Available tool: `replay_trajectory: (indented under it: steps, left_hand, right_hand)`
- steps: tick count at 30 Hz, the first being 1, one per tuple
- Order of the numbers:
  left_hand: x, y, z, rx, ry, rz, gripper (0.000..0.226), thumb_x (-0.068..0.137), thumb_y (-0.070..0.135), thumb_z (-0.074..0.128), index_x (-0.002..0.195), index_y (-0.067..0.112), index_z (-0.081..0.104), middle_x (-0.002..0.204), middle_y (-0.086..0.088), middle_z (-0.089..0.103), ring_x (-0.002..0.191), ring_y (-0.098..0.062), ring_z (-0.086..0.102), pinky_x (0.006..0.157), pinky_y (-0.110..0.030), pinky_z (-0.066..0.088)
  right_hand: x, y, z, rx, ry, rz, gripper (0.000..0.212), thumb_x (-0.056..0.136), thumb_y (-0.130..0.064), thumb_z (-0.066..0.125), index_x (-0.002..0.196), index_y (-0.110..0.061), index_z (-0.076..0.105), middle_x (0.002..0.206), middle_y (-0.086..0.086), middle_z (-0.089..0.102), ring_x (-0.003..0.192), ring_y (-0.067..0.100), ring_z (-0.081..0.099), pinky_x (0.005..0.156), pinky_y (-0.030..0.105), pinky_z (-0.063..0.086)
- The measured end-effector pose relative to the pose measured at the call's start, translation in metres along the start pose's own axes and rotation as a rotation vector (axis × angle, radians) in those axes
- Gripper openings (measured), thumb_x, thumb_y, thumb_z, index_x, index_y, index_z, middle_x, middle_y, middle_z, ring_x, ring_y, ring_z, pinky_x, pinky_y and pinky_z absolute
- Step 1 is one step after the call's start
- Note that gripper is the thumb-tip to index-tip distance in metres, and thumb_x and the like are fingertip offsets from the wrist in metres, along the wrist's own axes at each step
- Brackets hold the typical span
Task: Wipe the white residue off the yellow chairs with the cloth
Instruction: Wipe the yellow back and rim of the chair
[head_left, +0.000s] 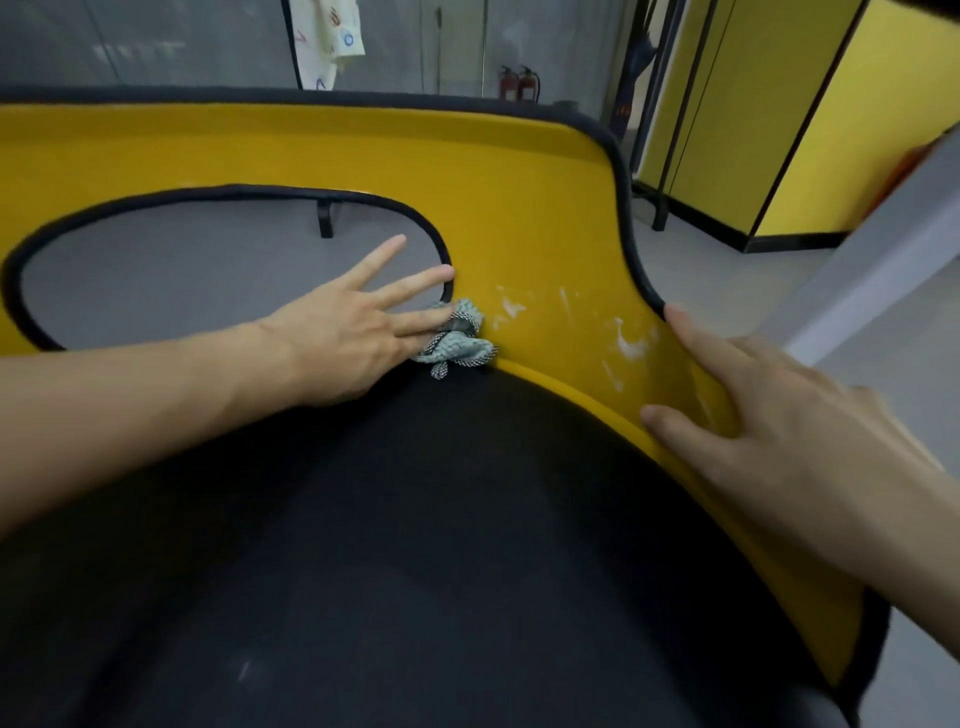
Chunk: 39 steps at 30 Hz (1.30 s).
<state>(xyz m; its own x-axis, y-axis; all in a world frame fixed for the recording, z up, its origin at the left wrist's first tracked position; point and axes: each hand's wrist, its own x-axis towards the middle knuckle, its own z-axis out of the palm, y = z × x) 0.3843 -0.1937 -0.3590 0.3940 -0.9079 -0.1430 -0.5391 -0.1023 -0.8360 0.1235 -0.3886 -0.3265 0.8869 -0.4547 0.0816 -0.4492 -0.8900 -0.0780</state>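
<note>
Soft, even indoor light keeps shadows faint; the wide-angle lens bows the rim of the yellow chair (519, 171), and the right hand (779, 447) is blurred.

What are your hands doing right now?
Left hand: open, fingers pressing the cloth on the chair.
Right hand: open, touching the chair, holding nothing.

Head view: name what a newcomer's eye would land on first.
The bright yellow chair back spans the upper frame, with white residue smeared low on its right side. The left hand, fingers straight, presses a crumpled cloth against the chair just left of those smears. The right hand rests on the chair's right edge, beside the black seat that fills the lower frame.
</note>
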Motion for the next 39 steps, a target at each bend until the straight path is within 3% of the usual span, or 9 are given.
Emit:
replay_trajectory:
  steps: [4,7,11,15,20,22,26,33,39]
  left_hand:
    - [0.002,0.007,-0.002,-0.001,0.038,-0.135,0.062,0.101,0.034,0.010,0.157,0.025,-0.016,0.165,-0.002,-0.023,0.138,-0.041,-0.042,0.113,-0.068,-0.013]
    - [0.008,0.022,-0.005,-0.080,0.119,-0.263,0.065,0.099,0.034,0.008,0.158,0.021,-0.017,0.166,-0.006,-0.015,0.143,-0.042,-0.035,0.114,-0.069,-0.008]
    - [0.013,0.026,-0.003,-0.122,0.112,-0.186,0.062,0.105,0.033,0.018,0.159,0.026,-0.011,0.166,-0.010,-0.018,0.145,-0.042,-0.031,0.114,-0.070,-0.008]
    - [0.014,0.005,0.001,-0.100,0.174,-0.059,0.066,0.104,0.033,0.024,0.157,0.033,-0.015,0.162,-0.007,-0.028,0.143,-0.040,-0.036,0.113,-0.069,-0.009]
    - [0.025,0.018,-0.014,-0.157,0.287,-0.260,0.075,0.100,0.042,0.027,0.156,0.027,-0.021,0.166,-0.007,-0.016,0.145,-0.041,-0.031,0.114,-0.069,-0.011]
    - [0.029,0.029,-0.027,-0.254,0.320,-0.349,0.080,0.094,0.043,0.026,0.157,0.022,-0.018,0.167,-0.009,-0.012,0.147,-0.041,-0.026,0.115,-0.069,-0.009]
    - [0.023,0.046,-0.024,-0.477,0.214,-0.394,0.072,0.099,0.040,0.024,0.158,0.028,-0.015,0.167,-0.006,-0.010,0.147,-0.040,-0.028,0.114,-0.069,-0.007]
    - [0.036,0.078,-0.060,-1.181,0.028,-0.540,0.087,0.092,0.078,0.007,0.159,0.026,-0.012,0.168,-0.003,-0.009,0.148,-0.025,-0.030,0.118,-0.058,-0.016]
    - [0.047,0.102,-0.079,-1.229,-0.010,-0.518,0.084,0.097,0.070,0.004,0.159,0.015,-0.009,0.168,-0.008,-0.006,0.152,-0.023,-0.018,0.122,-0.049,-0.014]
  right_hand:
    - [-0.001,-0.003,0.000,0.008,0.025,0.001,0.080,0.081,-0.075,0.020,0.151,-0.052,-0.013,0.148,-0.013,0.037,0.117,0.019,0.055,0.085,0.035,0.046]
    - [0.000,-0.001,0.005,0.004,0.031,-0.003,0.080,0.080,-0.075,0.021,0.150,-0.053,-0.011,0.147,-0.011,0.039,0.116,0.022,0.056,0.078,0.036,0.045]
    - [0.004,0.001,0.007,0.021,0.076,0.017,0.078,0.083,-0.072,0.028,0.152,-0.054,-0.004,0.141,-0.008,0.045,0.113,0.024,0.055,0.073,0.034,0.037]
    - [0.003,-0.002,0.007,-0.018,0.077,0.008,0.078,0.082,-0.075,0.022,0.151,-0.055,-0.008,0.142,-0.012,0.044,0.112,0.022,0.057,0.074,0.034,0.043]
    - [0.002,-0.004,0.008,-0.036,0.066,0.016,0.082,0.072,-0.079,0.010,0.147,-0.058,-0.015,0.145,-0.014,0.040,0.114,0.019,0.057,0.071,0.032,0.044]
    - [0.003,-0.004,0.010,-0.015,0.062,0.014,0.084,0.071,-0.079,0.012,0.148,-0.057,-0.012,0.143,-0.010,0.041,0.110,0.021,0.057,0.069,0.033,0.044]
    - [0.005,-0.001,0.013,-0.039,0.115,0.015,0.082,0.074,-0.077,0.015,0.150,-0.055,-0.007,0.139,-0.009,0.045,0.106,0.022,0.058,0.067,0.034,0.041]
    - [0.003,-0.001,0.013,-0.087,0.107,0.015,0.084,0.071,-0.078,0.009,0.149,-0.055,-0.012,0.144,-0.014,0.040,0.113,0.019,0.056,0.067,0.031,0.038]
    - [0.006,0.000,0.016,-0.090,0.122,0.031,0.081,0.077,-0.077,0.017,0.148,-0.056,-0.014,0.143,-0.013,0.040,0.111,0.020,0.057,0.066,0.031,0.039]
